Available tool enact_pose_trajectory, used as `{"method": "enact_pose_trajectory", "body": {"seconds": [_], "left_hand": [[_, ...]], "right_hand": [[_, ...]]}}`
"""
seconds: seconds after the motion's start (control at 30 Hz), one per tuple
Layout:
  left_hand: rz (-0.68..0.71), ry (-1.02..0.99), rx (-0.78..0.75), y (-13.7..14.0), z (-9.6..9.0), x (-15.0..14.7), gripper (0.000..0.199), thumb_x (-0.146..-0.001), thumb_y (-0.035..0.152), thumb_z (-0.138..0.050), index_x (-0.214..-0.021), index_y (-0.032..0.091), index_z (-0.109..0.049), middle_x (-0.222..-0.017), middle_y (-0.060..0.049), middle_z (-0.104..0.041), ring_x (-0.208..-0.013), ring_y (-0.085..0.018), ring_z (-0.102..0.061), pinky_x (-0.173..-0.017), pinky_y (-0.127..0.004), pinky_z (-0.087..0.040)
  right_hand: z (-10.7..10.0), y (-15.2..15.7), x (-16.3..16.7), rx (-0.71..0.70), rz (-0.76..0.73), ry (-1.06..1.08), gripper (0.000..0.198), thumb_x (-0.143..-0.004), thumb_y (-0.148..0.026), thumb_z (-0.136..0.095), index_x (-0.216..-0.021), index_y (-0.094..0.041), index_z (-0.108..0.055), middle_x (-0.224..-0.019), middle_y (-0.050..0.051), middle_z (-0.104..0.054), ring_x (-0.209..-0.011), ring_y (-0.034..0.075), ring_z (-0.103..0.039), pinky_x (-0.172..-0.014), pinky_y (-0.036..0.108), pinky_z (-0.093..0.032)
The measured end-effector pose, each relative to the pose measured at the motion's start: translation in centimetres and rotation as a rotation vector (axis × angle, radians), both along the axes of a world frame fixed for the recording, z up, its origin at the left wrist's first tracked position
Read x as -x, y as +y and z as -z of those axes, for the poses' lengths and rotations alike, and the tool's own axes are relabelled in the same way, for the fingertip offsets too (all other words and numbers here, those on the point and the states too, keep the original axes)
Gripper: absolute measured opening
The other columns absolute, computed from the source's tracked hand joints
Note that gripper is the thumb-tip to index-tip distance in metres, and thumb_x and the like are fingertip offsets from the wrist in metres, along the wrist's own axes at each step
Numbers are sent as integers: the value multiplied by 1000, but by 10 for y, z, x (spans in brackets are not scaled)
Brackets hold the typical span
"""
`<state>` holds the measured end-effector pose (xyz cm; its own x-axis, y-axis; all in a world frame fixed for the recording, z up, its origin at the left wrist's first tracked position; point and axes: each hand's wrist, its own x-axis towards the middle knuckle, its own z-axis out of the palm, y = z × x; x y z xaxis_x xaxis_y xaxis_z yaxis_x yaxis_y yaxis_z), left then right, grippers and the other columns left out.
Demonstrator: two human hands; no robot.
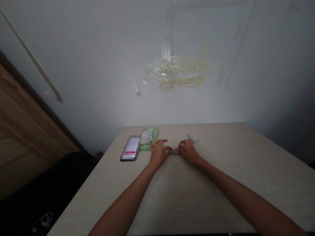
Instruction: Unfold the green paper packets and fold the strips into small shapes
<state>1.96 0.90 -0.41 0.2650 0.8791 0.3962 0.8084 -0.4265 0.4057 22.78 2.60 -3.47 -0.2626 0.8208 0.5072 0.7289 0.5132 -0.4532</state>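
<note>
A small, pale, thin piece point(175, 151) lies low over the table between my two hands, mostly covered by fingertips, so its kind cannot be made out. My left hand point(158, 154) pinches its left end with thumb and forefinger, the other fingers spread loosely. At the right end, my right hand point(189, 152) has its fingers curled and pressed together on the same piece. Just beyond the right hand lies a crumpled, printed strip of paper or wrapper point(193, 139). Green-and-white printed packets point(148, 136) are stacked just past my left hand.
Left of the packets lies a phone point(130, 149) with its screen blurred out. The pale wood-grain table point(157, 206) meets a white wall point(98, 65) with peeling clear tape point(172, 72). A dark cloth or bag point(61, 183) and a wooden panel point(19, 124) stand on the left.
</note>
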Motion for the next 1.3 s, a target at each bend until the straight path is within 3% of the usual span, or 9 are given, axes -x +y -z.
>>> {"method": "enact_pose_trajectory", "body": {"seconds": [0.3, 0.47, 0.77, 1.3], "left_hand": [[-38, -13, 46, 1, -2, -5, 11, -80, 43, -71, -82, 33, -75, -129, 1, -60, -129, -28, -41, -111, -71, -2], [-69, -32, 57, 1, -3, -7, 12, -81, 42, -69, -79, 32, -75, -127, 1, -61, -128, -28, -43, -110, -72, -3], [-103, -23, 49, 4, 0, -11, 12, -80, 43, -71, -78, 32, -73, -132, 3, -59, -131, -30, -39, -107, -76, 1], [-110, 19, 39, 10, 3, -12, 10, -80, 42, -70, -83, 32, -70, -138, 4, -55, -134, -31, -36, -106, -77, -1]], "right_hand": [[-3, -3, 0, -12, -15, -8, 20, -91, -38, -59, -96, -21, -68, -104, 8, -59, -108, 25, -51, -99, 48, -39], [0, 1, -4, 7, -28, 35, 18, -90, -37, -60, -91, -22, -69, -102, 7, -60, -106, 24, -52, -98, 48, -39], [14, 12, -1, 49, 92, 33, 19, -82, -39, -69, -89, -21, -70, -103, 8, -59, -106, 26, -51, -96, 50, -40], [6, 15, 5, 200, 176, -121, 25, -85, -36, -64, -97, -15, -69, -121, 15, -54, -126, 29, -40, -106, 45, -31]]}}
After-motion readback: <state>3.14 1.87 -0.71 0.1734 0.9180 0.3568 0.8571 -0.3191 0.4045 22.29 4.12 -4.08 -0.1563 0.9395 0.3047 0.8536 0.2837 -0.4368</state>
